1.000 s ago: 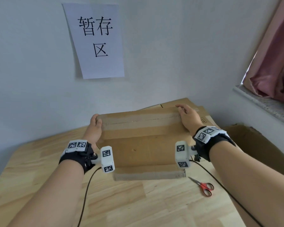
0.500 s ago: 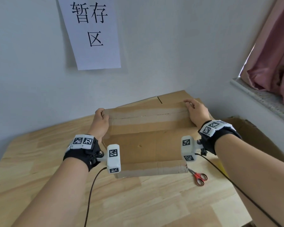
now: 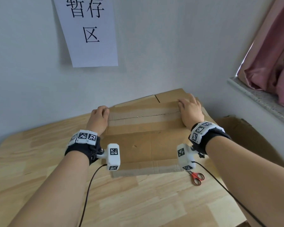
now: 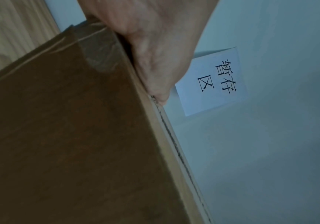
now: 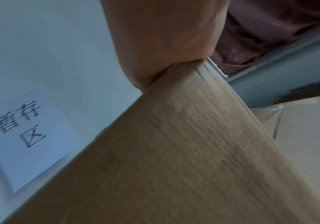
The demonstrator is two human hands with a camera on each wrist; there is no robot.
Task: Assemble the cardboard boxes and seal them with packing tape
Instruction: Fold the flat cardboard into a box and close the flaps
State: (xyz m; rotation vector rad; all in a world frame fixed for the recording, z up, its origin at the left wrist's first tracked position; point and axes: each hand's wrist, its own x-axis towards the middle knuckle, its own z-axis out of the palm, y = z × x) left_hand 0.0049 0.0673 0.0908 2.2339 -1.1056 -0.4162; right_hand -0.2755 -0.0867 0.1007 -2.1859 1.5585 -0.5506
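Grip, 2 hands: left hand [image 3: 97, 118] curled round left end of cardboard box [image 3: 143, 141]; right hand [image 3: 189, 112] flat on its right end, fingers [image 3: 185, 102] spread. Box at table [image 3: 39, 161] far side, near wall [image 3: 154, 63]. Risk I note: flat right palm slips, box skews; taped seam [image 3: 143, 116] strains.

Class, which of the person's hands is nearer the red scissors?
Right. The right hand rests on the far right end of the cardboard box, beyond the scissors; the left hand grips its far left end, across the box.
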